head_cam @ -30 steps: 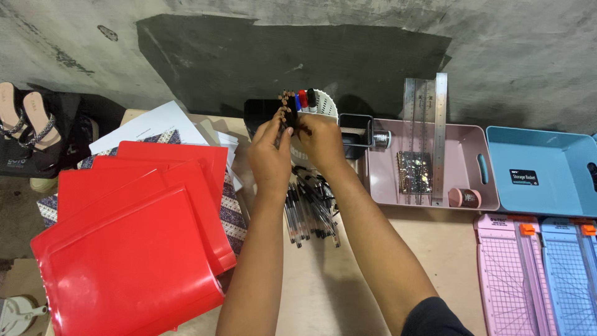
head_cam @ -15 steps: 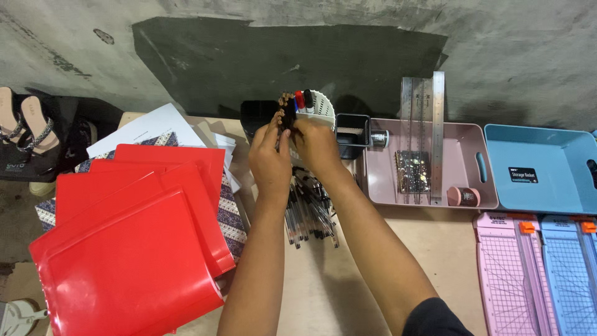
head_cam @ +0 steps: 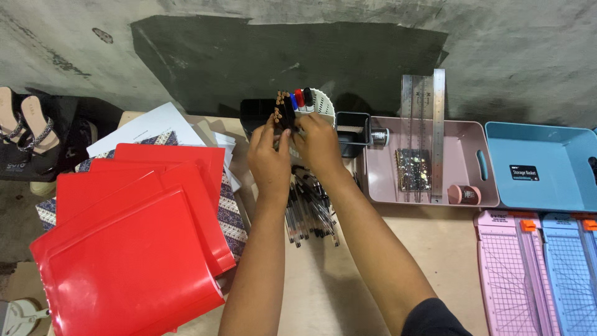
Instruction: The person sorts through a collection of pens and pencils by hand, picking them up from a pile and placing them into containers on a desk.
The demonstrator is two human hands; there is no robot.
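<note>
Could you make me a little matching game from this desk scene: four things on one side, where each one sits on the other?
Things:
1. bundle of pencils
2. steel ruler
3. red folders
4. loose pens

Places:
A. lying on the table below the hands
B. stacked at the left of the table
C. held between both hands
D. leaning out of the pink tray

Pairs: 1-C, 2-D, 3-B, 4-A

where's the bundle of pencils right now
In the head view, the bundle of pencils is held upright between the left hand and right hand, beside the white pen holder.
</note>
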